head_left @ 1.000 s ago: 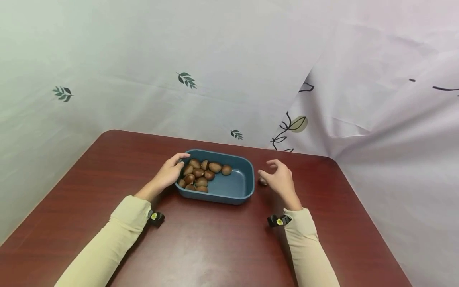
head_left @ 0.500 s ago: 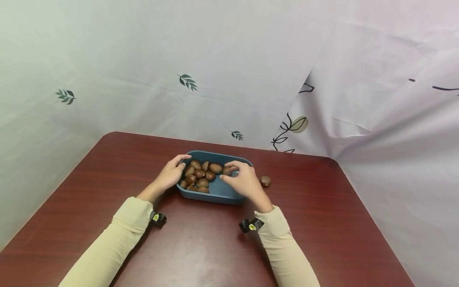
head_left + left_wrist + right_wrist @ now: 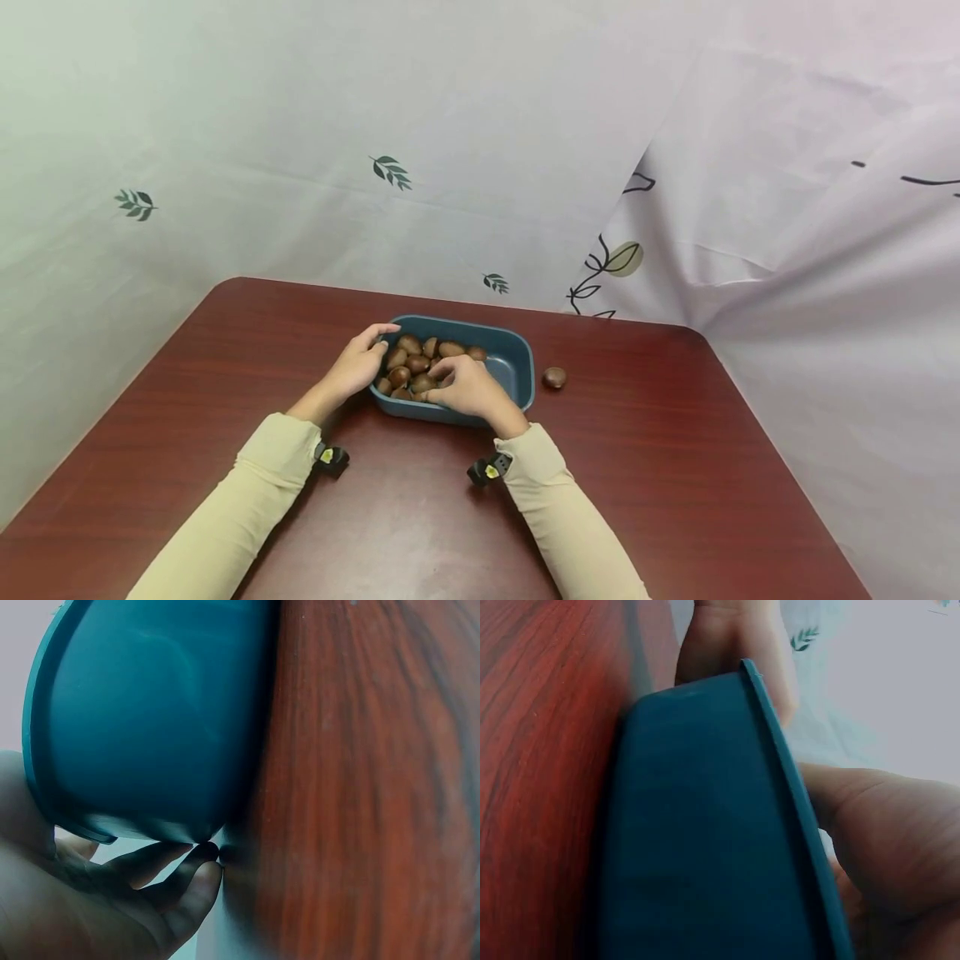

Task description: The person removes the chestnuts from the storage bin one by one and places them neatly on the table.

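Right hand (image 3: 470, 387) leftward over chestnuts (image 3: 417, 363), grasp unclear; left hand (image 3: 356, 365) with grip on bin (image 3: 510, 371)

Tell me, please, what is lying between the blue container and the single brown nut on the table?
Only a narrow strip of bare table separates the blue container from the single brown nut; the head view shows it.
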Tool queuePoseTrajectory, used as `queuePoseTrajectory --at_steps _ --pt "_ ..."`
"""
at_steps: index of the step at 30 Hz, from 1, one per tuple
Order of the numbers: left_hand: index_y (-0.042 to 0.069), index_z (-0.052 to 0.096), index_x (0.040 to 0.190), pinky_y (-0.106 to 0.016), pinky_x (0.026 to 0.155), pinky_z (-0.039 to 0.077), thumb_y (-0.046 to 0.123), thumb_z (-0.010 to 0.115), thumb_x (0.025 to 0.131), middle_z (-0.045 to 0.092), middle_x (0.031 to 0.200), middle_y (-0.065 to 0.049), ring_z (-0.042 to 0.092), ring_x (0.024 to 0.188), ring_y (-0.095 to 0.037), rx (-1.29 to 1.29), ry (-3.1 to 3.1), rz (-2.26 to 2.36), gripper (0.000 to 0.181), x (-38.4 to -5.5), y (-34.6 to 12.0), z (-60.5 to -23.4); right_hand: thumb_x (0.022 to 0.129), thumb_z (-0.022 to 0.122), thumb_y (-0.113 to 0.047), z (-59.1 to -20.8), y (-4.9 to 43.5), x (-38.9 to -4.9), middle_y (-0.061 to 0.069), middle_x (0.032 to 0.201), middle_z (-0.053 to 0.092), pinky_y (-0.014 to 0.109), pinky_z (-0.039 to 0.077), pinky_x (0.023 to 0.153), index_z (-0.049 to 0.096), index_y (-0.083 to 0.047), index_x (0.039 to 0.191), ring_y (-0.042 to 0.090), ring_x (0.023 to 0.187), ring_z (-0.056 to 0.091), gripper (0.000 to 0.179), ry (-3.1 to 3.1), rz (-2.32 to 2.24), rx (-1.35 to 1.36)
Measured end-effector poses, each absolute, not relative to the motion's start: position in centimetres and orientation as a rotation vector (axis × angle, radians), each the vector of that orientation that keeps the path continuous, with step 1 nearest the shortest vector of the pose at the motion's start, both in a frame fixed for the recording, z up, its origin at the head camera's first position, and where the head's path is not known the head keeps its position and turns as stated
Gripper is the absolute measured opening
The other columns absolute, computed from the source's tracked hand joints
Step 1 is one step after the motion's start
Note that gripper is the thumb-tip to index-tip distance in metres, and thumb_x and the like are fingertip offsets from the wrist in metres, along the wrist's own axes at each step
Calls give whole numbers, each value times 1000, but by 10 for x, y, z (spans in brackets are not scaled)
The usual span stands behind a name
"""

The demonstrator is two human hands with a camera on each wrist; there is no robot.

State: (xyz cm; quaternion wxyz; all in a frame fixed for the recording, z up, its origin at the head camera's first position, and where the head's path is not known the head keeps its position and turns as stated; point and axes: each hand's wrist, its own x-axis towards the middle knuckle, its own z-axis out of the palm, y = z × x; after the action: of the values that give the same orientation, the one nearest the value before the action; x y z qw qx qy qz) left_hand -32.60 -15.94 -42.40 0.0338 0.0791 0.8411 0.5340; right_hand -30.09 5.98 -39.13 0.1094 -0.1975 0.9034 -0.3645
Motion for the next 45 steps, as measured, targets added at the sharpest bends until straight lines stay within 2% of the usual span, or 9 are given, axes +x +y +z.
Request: queuePoseTrajectory --at_steps 4,11,15,25,30,33,36,40,45 --pt "12 43 148 -46 87 33 14 32 107 36 153 -19 47 97 -36 238 2584 1639 42 -325 -159 -423 83 80 -18 -394 55 -303 5 91 72 26 50 63 75 -6 106 10 70 63 26 2615 -1075 -587" --pt "11 45 146 -47 88 33 13 33 107 37 152 -20 46 106 -34 227 2609 1652 41 -324 -160 -422 82 82 -15 -395 52 -307 1 94 73 27 50 68 78 -9 96 10 75 61 16 2580 -1102 -556" --pt "10 44 147 -46 89 33 12 32 107 36 153 -20 47 101 -35 234 2608 1649 42 -323 -160 -423 81 82 -12 -397 51 -308 -1 93 72 27 50 69 79 -10 92 11 76 61 11 2539 -1126 -522" --pt "9 45 147 -47 92 32 12 33 107 35 154 -21 44 114 -34 234 2613 1647 41 -322 -159 -424 82 80 -12 -399 54 -307 -2 82 70 24 45 58 78 -7 83 11 60 54 5 2554 -1145 -533" --pt "9 45 147 -47 92 32 12 33 107 35 154 -21 44 117 -34 236 2602 1652 42 -323 -158 -425 82 80 -13 -395 63 -308 0 83 71 25 50 61 79 -9 86 10 66 61 6 2594 -1198 -577" --pt "9 45 146 -46 91 33 11 33 106 36 153 -21 43 116 -33 241 2608 1653 42 -323 -157 -425 81 81 -12 -388 73 -308 4 85 72 28 52 60 79 -7 89 15 70 66 9 2607 -1270 -560" --pt "9 45 146 -45 86 34 11 33 106 39 150 -21 47 99 -34 246 2610 1656 41 -324 -158 -425 82 80 -11 -379 84 -307 5 87 72 28 52 59 79 -8 91 20 72 68 10 2641 -1310 -553" --pt "10 45 146 -43 82 33 12 33 107 41 148 -21 43 83 -31 254 2608 1655 41 -325 -160 -424 81 81 -12 -368 101 -305 5 91 73 28 50 60 78 -10 93 22 81 69 12 2719 -1347 -541" --pt "11 45 146 -44 83 33 14 33 107 39 150 -19 46 92 -31 260 2603 1656 41 -326 -160 -424 81 82 -11 -359 126 -303 6 94 74 29 54 65 79 -8 94 24 88 70 14 2827 -1411 -465"
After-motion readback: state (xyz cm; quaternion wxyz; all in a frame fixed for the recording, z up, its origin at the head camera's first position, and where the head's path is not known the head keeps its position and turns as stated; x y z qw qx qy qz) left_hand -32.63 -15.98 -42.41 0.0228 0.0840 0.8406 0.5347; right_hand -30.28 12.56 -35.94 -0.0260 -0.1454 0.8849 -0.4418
